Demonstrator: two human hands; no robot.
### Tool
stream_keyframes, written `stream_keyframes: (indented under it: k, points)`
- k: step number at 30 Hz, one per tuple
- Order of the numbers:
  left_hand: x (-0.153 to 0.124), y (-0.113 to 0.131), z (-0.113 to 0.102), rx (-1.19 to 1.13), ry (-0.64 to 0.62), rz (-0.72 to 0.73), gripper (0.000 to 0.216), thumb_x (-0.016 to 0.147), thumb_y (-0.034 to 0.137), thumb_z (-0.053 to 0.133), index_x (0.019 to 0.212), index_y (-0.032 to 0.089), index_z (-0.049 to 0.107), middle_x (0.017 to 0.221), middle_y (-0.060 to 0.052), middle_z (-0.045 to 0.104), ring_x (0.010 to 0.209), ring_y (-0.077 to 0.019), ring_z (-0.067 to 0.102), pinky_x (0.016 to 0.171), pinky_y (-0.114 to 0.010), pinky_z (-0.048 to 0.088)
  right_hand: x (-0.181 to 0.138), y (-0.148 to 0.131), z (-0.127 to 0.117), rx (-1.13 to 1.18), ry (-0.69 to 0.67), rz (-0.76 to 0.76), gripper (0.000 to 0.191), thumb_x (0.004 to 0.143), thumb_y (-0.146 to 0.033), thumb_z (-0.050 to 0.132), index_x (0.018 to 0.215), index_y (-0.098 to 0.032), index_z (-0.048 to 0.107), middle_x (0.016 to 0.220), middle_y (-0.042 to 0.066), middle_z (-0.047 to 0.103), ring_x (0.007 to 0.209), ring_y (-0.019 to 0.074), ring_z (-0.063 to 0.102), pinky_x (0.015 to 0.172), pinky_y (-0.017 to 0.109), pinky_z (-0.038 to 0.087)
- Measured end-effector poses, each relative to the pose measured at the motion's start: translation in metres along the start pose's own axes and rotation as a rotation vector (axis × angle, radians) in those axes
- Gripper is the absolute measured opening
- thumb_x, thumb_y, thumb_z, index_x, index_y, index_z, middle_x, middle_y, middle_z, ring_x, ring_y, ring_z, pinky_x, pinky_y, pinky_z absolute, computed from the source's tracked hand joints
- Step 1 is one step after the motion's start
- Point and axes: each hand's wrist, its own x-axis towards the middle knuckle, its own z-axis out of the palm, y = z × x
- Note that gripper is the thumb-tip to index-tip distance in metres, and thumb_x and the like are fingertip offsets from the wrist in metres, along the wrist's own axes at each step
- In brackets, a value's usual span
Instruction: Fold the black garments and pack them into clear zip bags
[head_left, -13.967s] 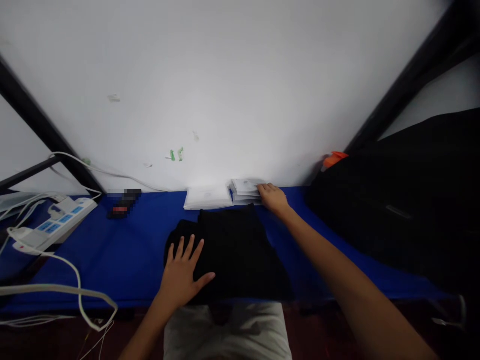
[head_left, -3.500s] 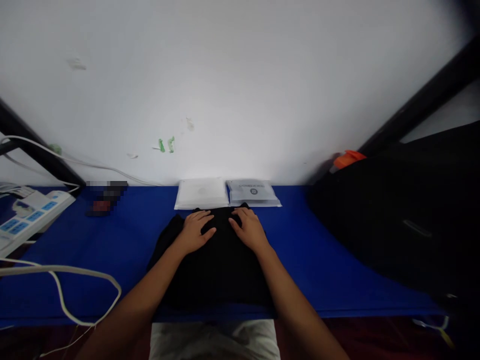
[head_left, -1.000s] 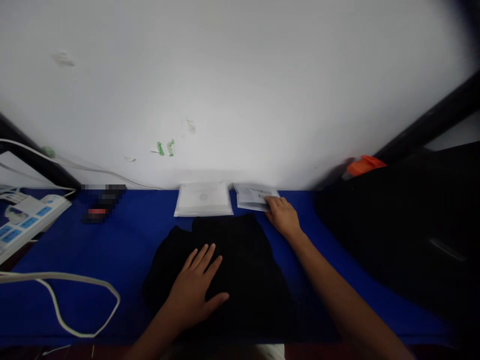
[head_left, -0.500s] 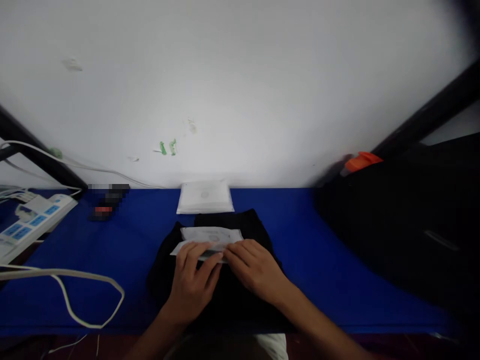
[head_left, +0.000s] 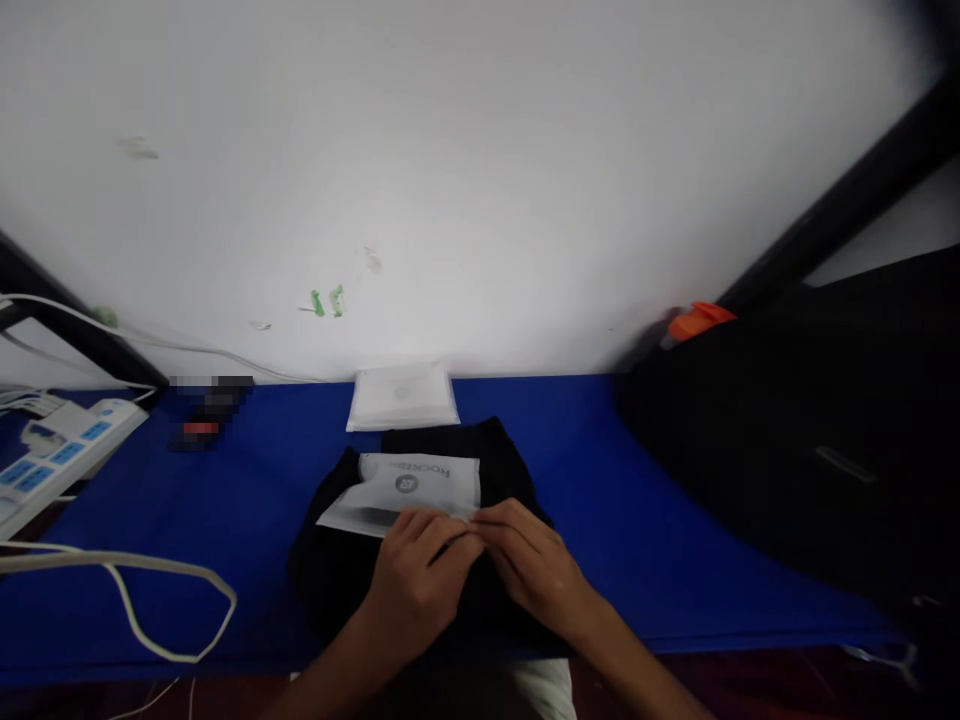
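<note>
A frosted white plastic pouch (head_left: pixel 431 482) with dark lettering and a round logo rests over a folded black cloth (head_left: pixel 495 455), with something dark showing near its front edge. My left hand (head_left: pixel 420 570) is closed, thumb and fingers pinching the pouch's near edge. Right beside it, my right hand (head_left: pixel 529 560) pinches the near right corner, its fingertips touching those of the left. The fingers cover that corner. Behind the cloth, against the wall, lies a second white pouch (head_left: pixel 405 397), flat and apart from both hands.
On the left of the blue tabletop (head_left: pixel 577 470) are a white power strip (head_left: pixel 71 455), a looped white cable (head_left: pixel 217 600) and a blurred-out dark object (head_left: pixel 214 410). A large black bag (head_left: pixel 787 450) fills the right, with an orange item (head_left: pixel 701 320) behind it.
Both hands have slid along the pouch's near edge toward its right corner. The pouch now lies flatter, showing its lettering and logo. The view has shifted slightly.
</note>
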Motion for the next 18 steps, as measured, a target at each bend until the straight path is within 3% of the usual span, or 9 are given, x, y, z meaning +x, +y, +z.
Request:
stream_keyframes:
  k: [5,12,15,18]
  points:
    - [0.008,-0.009,-0.004,0.076,0.045,0.010,0.018,0.092,0.010,0.049,0.087,0.021,0.061,0.076,-0.002,0.068,0.072,-0.0171,0.061,0.074,-0.036,0.045,0.005,-0.001,0.005,0.056,0.005,0.040,0.027,0.090,-0.003,0.044,0.103,-0.019,0.062,0.093,0.009,0.068,0.082,0.0176,0.065,0.067,0.029,0.057]
    - [-0.015,-0.067,-0.060,0.329,0.074,-0.120,0.011,0.093,0.018,0.052,0.091,0.023,0.062,0.087,-0.003,0.070,0.087,-0.0219,0.062,0.084,-0.039,0.043,-0.004,0.031,-0.025,-0.080,0.132,0.165,0.022,0.091,-0.009,0.047,0.094,-0.023,0.064,0.093,0.008,0.070,0.083,0.0193,0.069,0.070,0.031,0.058]
    - [-0.031,-0.071,-0.073,0.212,-0.056,-0.102,0.011,0.092,0.017,0.054,0.095,0.023,0.062,0.090,-0.004,0.069,0.088,-0.0200,0.062,0.083,-0.036,0.047,-0.012,0.038,-0.029,-0.017,0.003,0.185,0.020,0.092,-0.010,0.047,0.095,-0.023,0.062,0.095,0.008,0.069,0.087,0.0199,0.069,0.072,0.032,0.058]
    - [-0.038,-0.057,-0.067,0.100,-0.210,-0.105,0.005,0.090,0.022,0.059,0.094,0.021,0.062,0.100,-0.007,0.067,0.095,-0.0209,0.062,0.082,-0.036,0.050,-0.019,0.037,-0.026,-0.024,-0.172,0.178,0.027,0.089,-0.004,0.041,0.097,-0.023,0.059,0.104,0.008,0.068,0.095,0.0199,0.067,0.077,0.034,0.059]
